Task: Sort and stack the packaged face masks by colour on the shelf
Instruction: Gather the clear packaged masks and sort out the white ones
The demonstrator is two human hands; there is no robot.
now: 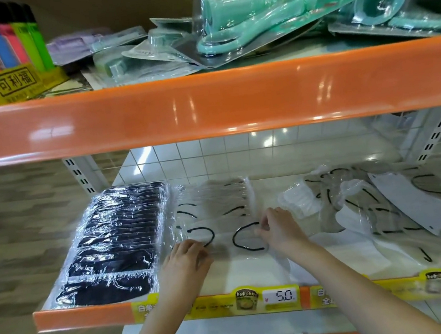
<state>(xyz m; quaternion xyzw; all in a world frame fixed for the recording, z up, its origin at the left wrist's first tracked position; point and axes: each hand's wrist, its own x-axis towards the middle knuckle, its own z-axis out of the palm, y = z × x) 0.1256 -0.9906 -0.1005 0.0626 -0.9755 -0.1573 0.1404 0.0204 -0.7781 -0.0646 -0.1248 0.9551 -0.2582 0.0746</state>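
Both the left hand and the right hand pinch the side edges of a white packaged mask lying just right of the black mask stack. The mask looks light, floppy and slippery in its film; the edges seem the best hold.

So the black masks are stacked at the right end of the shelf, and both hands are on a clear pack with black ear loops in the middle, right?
Not quite. The head view shows the black masks stacked at the left end of the shelf, not the right. The rest holds: the left hand and right hand are both on the clear pack with black ear loops in the middle.
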